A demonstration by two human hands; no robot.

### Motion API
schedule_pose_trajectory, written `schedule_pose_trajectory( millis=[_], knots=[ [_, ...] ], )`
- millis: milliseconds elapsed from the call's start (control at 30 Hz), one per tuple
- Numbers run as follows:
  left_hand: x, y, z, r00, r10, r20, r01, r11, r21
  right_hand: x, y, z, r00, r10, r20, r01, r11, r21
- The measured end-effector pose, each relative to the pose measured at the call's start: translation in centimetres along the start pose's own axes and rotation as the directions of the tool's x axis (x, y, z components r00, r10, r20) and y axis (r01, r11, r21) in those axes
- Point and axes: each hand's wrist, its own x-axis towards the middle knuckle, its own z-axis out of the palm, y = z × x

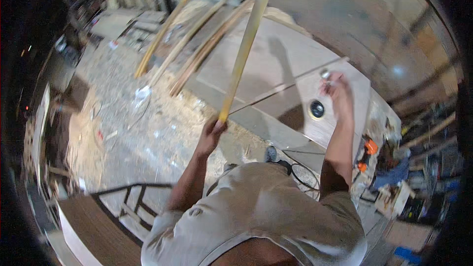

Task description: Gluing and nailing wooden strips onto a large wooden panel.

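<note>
Pale shirt point(261, 192), left hand point(212, 137) tight round edge-cropped strip point(244, 54), right hand point(339, 91) pinched round blurred object point(325, 74).

Long strip point(246, 49), upper centre: yellow, paler toward the top. Small object point(325, 74), right of centre: silvery white, blurred. Panel point(362, 71) around it: pale pinkish beige. Black disc point(317, 109) there, glossy, yellowish rim. Wood strips point(164, 34) upper left: yellow to tan. Floor point(133, 138) left: grey, mottled tan and white. Shirt point(266, 192), lower centre: light grey-beige. Board point(98, 226) lower left: brown, white edge. Power tool point(370, 147) right: orange and black.
</note>
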Motion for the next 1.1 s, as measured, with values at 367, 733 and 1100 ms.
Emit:
schedule_pose_trajectory(
  millis=[367, 733, 1100],
  knots=[
    [5.8, 10.4, 4.5, 0.953, 0.271, -0.137, -0.293, 0.939, -0.181, -11.2, 8.1, 14.4, 0.818, 0.050, 0.573, 0.229, 0.885, -0.404],
    [3.1, 11.3, 6.1, 0.929, 0.354, -0.112, -0.363, 0.928, -0.086, -9.4, 8.0, 17.5, 0.880, 0.001, 0.475, 0.040, 0.996, -0.077],
    [0.9, 22.6, 0.6, 0.652, 0.691, -0.312, -0.712, 0.699, 0.060, -10.4, 6.0, 18.8, 0.860, -0.132, 0.494, 0.210, 0.972, -0.106]
  ],
)
